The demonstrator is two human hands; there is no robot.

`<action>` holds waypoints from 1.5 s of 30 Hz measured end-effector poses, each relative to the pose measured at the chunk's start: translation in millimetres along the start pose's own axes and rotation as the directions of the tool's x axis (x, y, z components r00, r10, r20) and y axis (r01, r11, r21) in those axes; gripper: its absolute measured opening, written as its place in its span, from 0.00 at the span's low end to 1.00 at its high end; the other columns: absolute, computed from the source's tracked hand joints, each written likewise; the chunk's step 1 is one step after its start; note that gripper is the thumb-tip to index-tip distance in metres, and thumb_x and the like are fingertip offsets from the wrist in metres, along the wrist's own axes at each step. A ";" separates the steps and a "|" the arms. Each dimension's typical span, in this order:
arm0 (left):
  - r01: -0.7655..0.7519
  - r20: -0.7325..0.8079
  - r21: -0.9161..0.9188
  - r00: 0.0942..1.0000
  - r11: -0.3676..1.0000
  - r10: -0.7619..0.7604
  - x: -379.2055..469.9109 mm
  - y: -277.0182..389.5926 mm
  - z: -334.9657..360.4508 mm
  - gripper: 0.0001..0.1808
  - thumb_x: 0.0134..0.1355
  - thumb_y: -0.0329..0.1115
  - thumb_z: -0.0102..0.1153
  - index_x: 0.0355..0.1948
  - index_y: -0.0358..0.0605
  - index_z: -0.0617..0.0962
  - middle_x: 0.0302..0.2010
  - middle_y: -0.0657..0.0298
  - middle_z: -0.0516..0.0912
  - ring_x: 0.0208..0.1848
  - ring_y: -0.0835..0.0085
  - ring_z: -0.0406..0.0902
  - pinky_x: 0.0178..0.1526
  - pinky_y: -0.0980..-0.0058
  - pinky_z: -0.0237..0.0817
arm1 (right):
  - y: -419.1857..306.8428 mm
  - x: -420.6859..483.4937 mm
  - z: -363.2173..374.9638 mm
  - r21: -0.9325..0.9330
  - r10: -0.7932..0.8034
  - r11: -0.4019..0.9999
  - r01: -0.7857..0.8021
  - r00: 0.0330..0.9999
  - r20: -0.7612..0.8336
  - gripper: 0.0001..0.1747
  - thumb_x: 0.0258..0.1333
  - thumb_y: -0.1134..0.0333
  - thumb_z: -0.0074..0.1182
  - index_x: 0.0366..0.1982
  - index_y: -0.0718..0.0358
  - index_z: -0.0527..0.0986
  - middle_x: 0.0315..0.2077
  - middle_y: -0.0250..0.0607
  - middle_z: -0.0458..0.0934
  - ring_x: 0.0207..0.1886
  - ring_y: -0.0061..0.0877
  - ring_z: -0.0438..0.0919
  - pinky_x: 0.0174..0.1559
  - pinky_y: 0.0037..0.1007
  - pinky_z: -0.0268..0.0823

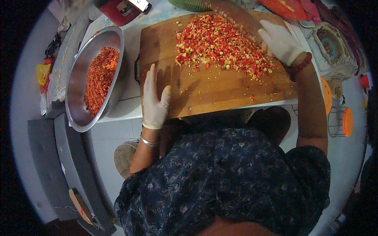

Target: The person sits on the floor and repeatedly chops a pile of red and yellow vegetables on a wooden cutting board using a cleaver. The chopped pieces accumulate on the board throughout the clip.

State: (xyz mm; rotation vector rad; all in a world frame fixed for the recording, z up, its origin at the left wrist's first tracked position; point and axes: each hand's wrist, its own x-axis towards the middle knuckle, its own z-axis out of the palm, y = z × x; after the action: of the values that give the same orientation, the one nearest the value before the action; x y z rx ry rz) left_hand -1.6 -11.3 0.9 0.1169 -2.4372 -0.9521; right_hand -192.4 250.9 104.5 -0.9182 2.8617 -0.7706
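A broad heap of chopped red chillies with pale bits (212, 44) lies on a wooden cutting board (189, 97). My right hand (280, 42), in a pale glove, is closed at the heap's upper right edge around the end of a blurred, broad blade, seemingly a cleaver (240, 22). The blade is speckled with pale bits; its handle is hidden in the hand. My left hand (155, 97), gloved too, is over the board's left edge with fingers extended and thumb apart, holding nothing. Left of the board, a steel basin (75, 85) holds finely chopped red chillies (102, 79).
Behind the board are a red container (118, 11), a phone (140, 5), a green mesh basket (189, 4) and a red basket (283, 8). A dirty, pale container (333, 47) is at right. Orange-topped stools (348, 121) are on the floor.
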 end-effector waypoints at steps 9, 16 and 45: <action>-0.029 -0.002 -0.006 1.000 1.000 0.029 1.1 -1.2 1.4 0.34 0.55 0.47 0.47 0.58 0.39 0.56 0.58 0.51 0.58 0.60 0.55 0.52 0.60 0.66 0.43 | 26.7 13.9 26.8 -0.167 0.143 0.980 -0.105 0.960 0.239 0.15 0.54 0.65 0.36 0.39 0.69 0.64 0.25 0.55 0.73 0.31 0.45 0.73 0.33 0.37 0.65; -0.010 -0.008 0.009 1.000 1.000 0.010 0.6 -0.3 1.9 0.34 0.56 0.48 0.46 0.58 0.40 0.56 0.58 0.51 0.58 0.60 0.55 0.53 0.60 0.67 0.43 | 39.3 14.4 6.5 -0.519 -0.533 0.645 0.560 0.817 0.220 0.17 0.55 0.64 0.37 0.42 0.69 0.64 0.17 0.43 0.71 0.17 0.30 0.71 0.21 0.28 0.65; 0.181 0.359 0.099 0.911 0.978 -0.205 226.4 -79.2 110.9 0.35 0.55 0.65 0.26 0.58 0.56 0.60 0.61 0.63 0.55 0.65 0.60 0.41 0.62 0.58 0.29 | 93.0 49.4 10.6 -0.400 0.074 0.915 -0.061 0.997 0.018 0.13 0.52 0.62 0.39 0.36 0.61 0.68 0.29 0.52 0.74 0.36 0.45 0.71 0.37 0.42 0.62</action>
State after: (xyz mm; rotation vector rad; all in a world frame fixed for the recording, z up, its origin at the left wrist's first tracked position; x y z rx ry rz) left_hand -260.1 -61.8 -21.3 0.2241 -2.8454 -1.0615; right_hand -281.1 284.0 57.0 -0.8441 3.0585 -0.1572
